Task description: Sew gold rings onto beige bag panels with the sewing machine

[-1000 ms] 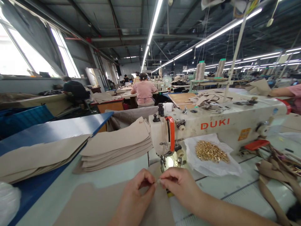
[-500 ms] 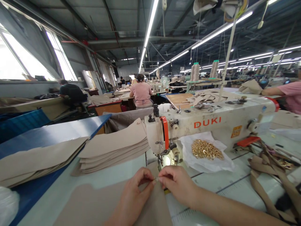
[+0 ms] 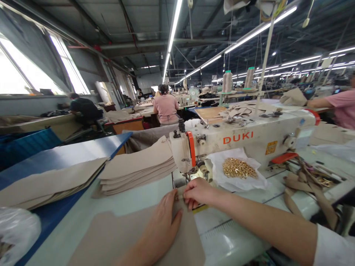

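Note:
A beige cut piece (image 3: 111, 236) lies flat on the table in front of me. My left hand (image 3: 163, 218) rests on it with fingers stretched flat, pressing its far edge. My right hand (image 3: 198, 192) is closed in a pinch on something small at that same edge, just below the needle of the white DUKI sewing machine (image 3: 249, 138). What the pinch holds is too small to make out.
Two stacks of beige pieces (image 3: 135, 171) sit left of the machine on the table and a blue board (image 3: 55, 155). Gold rings (image 3: 238, 168) lie on white paper under the machine arm. Beige straps (image 3: 307, 184) are heaped at right. Other people sit at machines behind.
Both hands have moved forward to the needle. My left hand went from a pinch to lying flat on the beige piece. My view shifted slightly right.

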Motion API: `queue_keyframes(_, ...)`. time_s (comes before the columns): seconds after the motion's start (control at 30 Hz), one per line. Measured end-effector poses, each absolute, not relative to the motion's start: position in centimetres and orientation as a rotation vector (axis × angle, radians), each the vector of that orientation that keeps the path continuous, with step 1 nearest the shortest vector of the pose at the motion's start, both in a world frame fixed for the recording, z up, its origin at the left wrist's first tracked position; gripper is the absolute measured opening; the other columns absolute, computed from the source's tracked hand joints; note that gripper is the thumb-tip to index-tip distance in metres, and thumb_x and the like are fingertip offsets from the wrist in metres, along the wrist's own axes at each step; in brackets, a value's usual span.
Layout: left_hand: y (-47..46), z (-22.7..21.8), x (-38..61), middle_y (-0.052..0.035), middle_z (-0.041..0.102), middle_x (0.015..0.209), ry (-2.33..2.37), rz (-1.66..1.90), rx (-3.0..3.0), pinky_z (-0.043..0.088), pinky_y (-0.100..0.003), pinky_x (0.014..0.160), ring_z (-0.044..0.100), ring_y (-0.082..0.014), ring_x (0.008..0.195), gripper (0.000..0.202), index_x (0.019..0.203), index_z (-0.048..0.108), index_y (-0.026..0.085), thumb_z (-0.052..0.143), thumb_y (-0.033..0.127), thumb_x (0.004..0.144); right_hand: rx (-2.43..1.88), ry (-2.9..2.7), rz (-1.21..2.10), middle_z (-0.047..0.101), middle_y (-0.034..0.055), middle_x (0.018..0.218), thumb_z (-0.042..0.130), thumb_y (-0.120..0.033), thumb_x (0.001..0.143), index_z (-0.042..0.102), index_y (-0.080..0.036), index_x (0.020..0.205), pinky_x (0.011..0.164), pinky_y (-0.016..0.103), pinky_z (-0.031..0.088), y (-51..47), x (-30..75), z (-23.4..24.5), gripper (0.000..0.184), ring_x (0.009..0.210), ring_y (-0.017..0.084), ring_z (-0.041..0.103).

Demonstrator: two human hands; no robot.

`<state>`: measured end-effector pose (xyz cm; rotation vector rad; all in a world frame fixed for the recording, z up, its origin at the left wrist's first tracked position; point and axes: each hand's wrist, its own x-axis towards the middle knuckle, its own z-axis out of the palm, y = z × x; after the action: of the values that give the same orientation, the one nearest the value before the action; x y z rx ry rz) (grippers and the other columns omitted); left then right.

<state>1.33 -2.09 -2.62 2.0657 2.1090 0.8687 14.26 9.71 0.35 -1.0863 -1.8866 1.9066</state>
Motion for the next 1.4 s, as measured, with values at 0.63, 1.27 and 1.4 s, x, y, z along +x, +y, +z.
queue_keyframes(0.63, 0.3, 0.2, 2.7, -0.0041, 0.064, 0.073, 2.048, 0.758, 2.494, 0.052, -0.031, 0.07, 0.059, -0.0198, 0.076, 0.023, 0.07, 0.059, 0.021, 0.041, 0.013, 0.082, -1.222, -2.041, 1.823, 0.052, -0.0025, 0.035, 0.053, -0.003, 0.068, 0.049, -0.018, 0.042, 0.04, 0.019, 0.047, 10.4, 13.8, 1.0, 0.03, 0.036, 0.012, 0.057)
queue_keyframes(1.27, 0.9, -0.1, 2.0, -0.004, 0.066, 0.08, 1.919, 0.826, 2.413, 0.049, -0.031, 0.073, 0.06, -0.0196, 0.08, 0.02, 0.073, 0.059, 0.021, 0.043, 0.013, 0.082, -0.471, -2.683, 0.543, 0.066, 0.0048, 0.083, 0.053, -0.011, 0.083, 0.069, -0.019, 0.08, 0.075, 0.03, 0.042, 9.2, 21.1, 0.4, 0.019, 0.083, 0.02, 0.058)
queue_keyframes(1.4, 0.9, -0.1, 1.8, -0.0032, 0.066, 0.078, 1.888, 0.817, 2.418, 0.048, -0.03, 0.072, 0.06, -0.0189, 0.078, 0.02, 0.072, 0.059, 0.021, 0.044, 0.014, 0.084, -0.093, -2.81, 0.2, 0.065, 0.0071, 0.092, 0.051, -0.013, 0.087, 0.065, -0.017, 0.103, 0.081, 0.031, 0.041, 8.5, 22.4, 0.3, 0.022, 0.091, 0.021, 0.054)
